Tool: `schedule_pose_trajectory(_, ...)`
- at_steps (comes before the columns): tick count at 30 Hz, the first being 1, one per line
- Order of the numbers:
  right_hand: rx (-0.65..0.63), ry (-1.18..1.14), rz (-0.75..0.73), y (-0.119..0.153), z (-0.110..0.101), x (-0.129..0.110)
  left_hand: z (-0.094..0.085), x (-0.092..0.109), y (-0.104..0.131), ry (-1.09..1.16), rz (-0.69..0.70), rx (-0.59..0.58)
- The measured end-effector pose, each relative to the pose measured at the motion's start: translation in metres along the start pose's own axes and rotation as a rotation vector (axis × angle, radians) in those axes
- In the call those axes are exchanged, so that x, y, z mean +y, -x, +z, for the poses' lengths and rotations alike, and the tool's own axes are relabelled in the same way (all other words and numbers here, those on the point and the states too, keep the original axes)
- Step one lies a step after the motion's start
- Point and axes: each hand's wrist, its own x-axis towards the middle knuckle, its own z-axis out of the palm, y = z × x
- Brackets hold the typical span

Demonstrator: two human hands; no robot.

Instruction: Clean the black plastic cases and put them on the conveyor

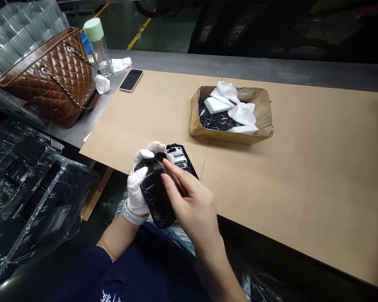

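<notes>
1) Fitted on left hand (pixel 137 188) with a white glove (pixel 135 199), thin, wrinkled and soft-looking, reaching down to the wrist
2) Banded just below with a pale grey-white wrist strap (pixel 132 214), marked with a row of small holes
3) Bare at right hand (pixel 197 205) and along the forearm
4) Dressed in a dark navy top (pixel 154 264), short in the left sleeve (pixel 97 260), printed at the front with partly visible white lettering (pixel 110 297)
5) Clothed below in faded blue, denim-like legwear (pixel 184 238), mostly hidden
</notes>
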Motion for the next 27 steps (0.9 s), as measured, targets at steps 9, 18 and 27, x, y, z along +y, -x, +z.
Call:
schedule_pose_trajectory(9,-0.022,0.045,-0.011,-0.0009,-0.0021,-0.0012,0.0022,0.0001,0.0015,0.014,0.017,0.006)
schedule_pose_trajectory(18,-0.005,0.011,0.003,-0.0006,-0.0008,0.0019,0.0015,-0.0005,-0.0006,0.011,0.022,-0.003)
schedule_pose_trajectory(27,-0.052,0.067,-0.057,-0.0021,-0.0014,0.0002,0.0021,-0.0027,0.0,-0.008,-0.007,0.025)
